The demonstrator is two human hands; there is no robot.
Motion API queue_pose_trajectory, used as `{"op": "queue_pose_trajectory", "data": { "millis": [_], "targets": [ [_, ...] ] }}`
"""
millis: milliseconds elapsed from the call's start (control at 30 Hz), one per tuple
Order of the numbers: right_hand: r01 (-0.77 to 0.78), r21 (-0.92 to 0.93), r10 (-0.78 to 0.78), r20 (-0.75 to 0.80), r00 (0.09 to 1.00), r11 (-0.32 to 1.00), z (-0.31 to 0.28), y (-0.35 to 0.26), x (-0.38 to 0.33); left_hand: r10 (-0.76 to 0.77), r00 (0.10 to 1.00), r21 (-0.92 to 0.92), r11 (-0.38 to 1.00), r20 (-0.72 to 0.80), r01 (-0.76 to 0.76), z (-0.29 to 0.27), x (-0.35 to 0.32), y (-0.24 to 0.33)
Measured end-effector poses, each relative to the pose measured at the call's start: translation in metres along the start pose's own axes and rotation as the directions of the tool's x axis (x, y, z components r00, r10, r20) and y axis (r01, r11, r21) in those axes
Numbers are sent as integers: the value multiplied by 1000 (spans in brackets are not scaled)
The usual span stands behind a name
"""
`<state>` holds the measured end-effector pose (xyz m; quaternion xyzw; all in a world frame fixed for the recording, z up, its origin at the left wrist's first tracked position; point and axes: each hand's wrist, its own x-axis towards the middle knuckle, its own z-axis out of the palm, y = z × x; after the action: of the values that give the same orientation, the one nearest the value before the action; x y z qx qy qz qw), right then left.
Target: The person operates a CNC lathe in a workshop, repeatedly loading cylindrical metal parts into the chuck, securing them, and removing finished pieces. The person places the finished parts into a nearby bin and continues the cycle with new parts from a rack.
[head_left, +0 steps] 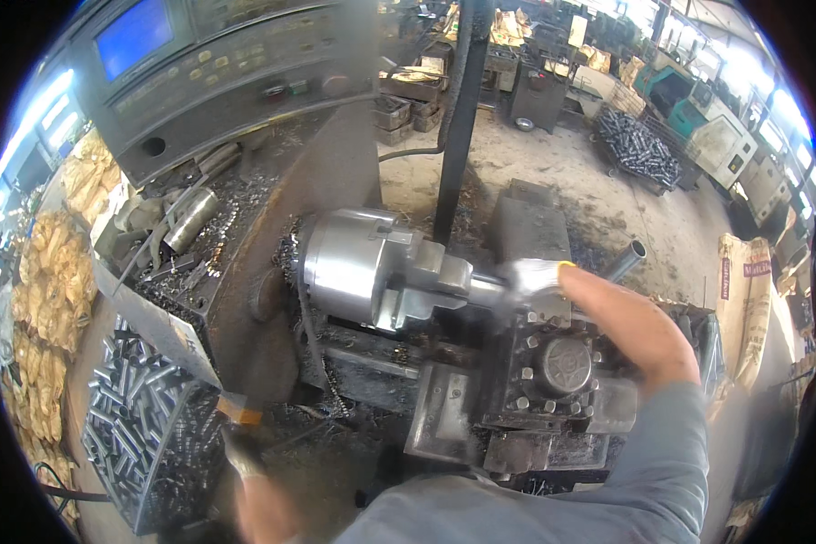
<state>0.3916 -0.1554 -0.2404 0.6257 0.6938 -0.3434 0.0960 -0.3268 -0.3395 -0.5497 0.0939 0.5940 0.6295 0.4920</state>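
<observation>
A shiny lathe chuck (344, 267) with stepped jaws stands at the middle. A short metal cylinder (488, 290) sticks out of its jaws to the right. White-gloved, my right hand (537, 277) closes round the outer end of that cylinder; its fingertips are partly hidden and blurred. Just below that hand sits a dark tool post (562, 364) with several bolts. Low on the left is my left hand (247, 464), gloved and smeared by motion, so its fingers cannot be read. Nearest to it is an orange block (239, 410) at the corner of a metal panel.
A crate (159, 480) of cut metal tubes stands at lower left, beside stacked brown sacks (50, 281). A control panel (236, 68) with a blue screen rises at upper left. Behind the lathe is a dark upright post (458, 136). Farther right lies a heaped parts bin (639, 150).
</observation>
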Motion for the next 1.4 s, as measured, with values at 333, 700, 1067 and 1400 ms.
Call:
{"op": "queue_pose_trajectory", "data": {
  "millis": [333,700,1067,1400],
  "targets": [
    [41,-61,-50,-158,986,997,16,-28,27,144,987,361,919,64,-158,54,-58,47],
    [483,91,-164,-873,460,871,133,-124,-223,830,-236,295,-423,505,-857,234,-187,173],
    [445,626,-67,-532,844,641,229,-146,-204,437,485,643,-371,757,-670,570,-155,285],
    [580,502,-416,-407,813,642,279,-155,-142,483,95,101,14,870,-995,283,-260,86]
  ]
}}
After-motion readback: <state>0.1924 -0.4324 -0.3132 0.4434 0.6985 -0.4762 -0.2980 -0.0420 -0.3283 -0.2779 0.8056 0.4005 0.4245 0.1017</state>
